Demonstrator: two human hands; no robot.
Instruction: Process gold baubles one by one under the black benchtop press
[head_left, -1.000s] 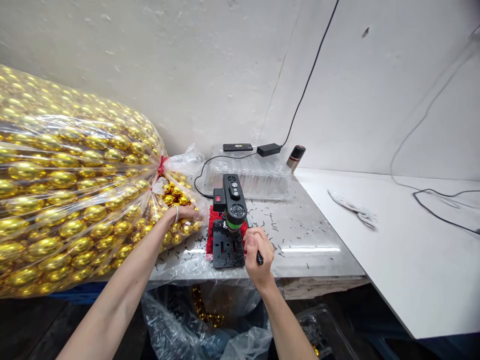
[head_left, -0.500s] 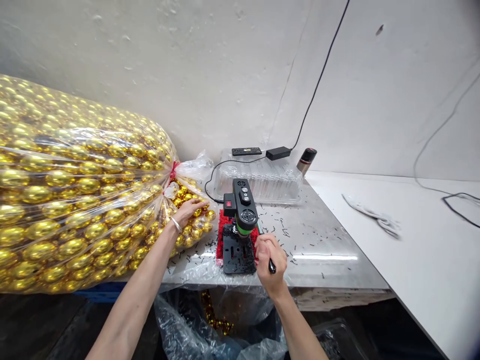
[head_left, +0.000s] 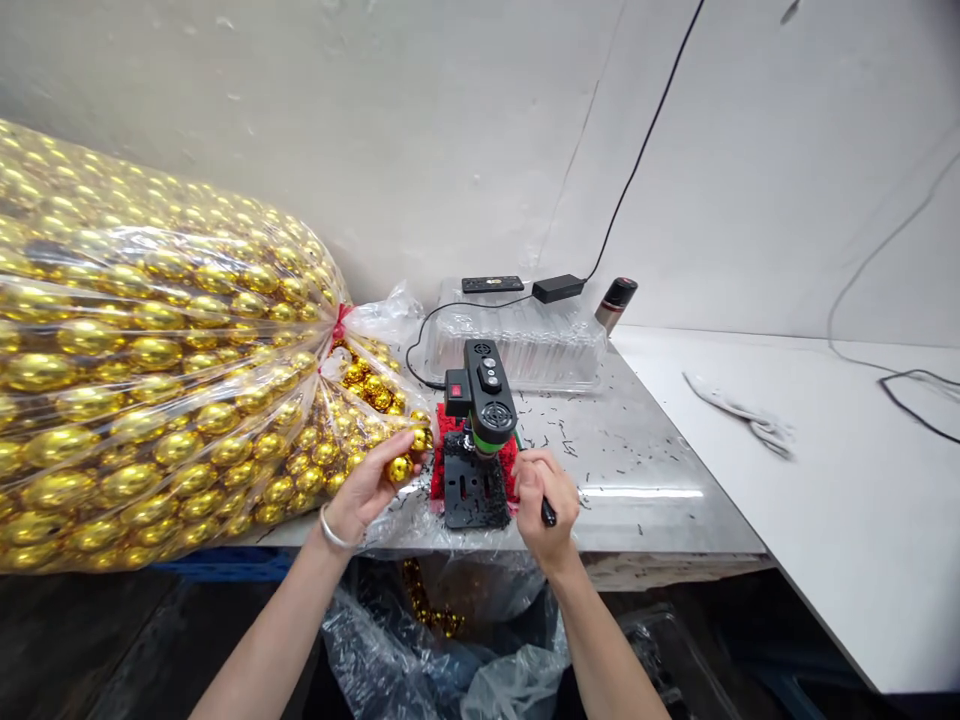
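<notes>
Shiny gold balls (head_left: 400,468) are in my left hand (head_left: 369,488), its fingers curled round them beside the mouth of a large clear bag of gold balls (head_left: 165,400). My right hand (head_left: 549,500) is closed round a thin tool with a black handle end (head_left: 548,513), and its green shaft points up toward the black device. That device (head_left: 489,395), with a red switch and a green ring, stands over a slotted black plate (head_left: 474,490) on a red mat (head_left: 441,465). The bag is tied with a red tie (head_left: 342,320).
Behind the device lie a clear plastic tray (head_left: 517,350), a black adapter (head_left: 559,288) and a flat black item (head_left: 492,284). A bottle (head_left: 616,303) stands behind right. Gloves (head_left: 739,412) rest on the white table (head_left: 825,520). Below the metal edge hangs an open plastic bag (head_left: 442,680).
My left hand has drawn back toward me from the bag opening and turned, now with gold balls in its fingers. My right hand keeps its hold on the tool. The view has shifted slightly.
</notes>
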